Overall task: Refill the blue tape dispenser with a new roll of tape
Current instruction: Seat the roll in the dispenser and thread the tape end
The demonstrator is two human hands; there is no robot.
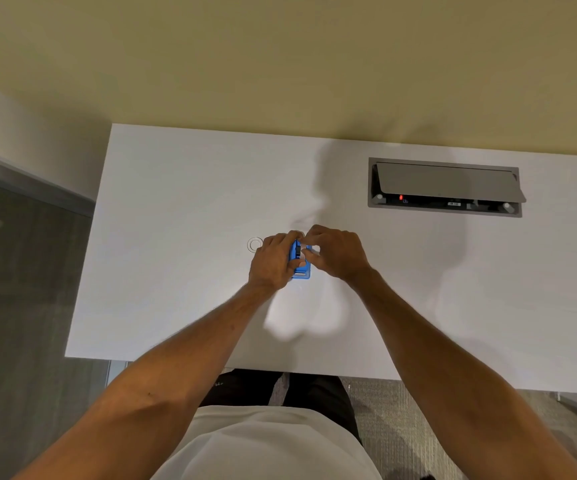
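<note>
The blue tape dispenser (301, 268) stands on the white table (176, 237), mostly covered by both hands. My left hand (273, 261) wraps around its left side and holds it. My right hand (335, 252) pinches at a black and clear part at the dispenser's top; what it holds is too small to tell. A clear ring, probably a roll of tape (254, 244), lies flat on the table just left of my left hand.
A grey cable box with an open lid (444, 187) is set into the table at the back right. The table's left edge (87, 244) drops to grey carpet. A beige wall runs behind the table.
</note>
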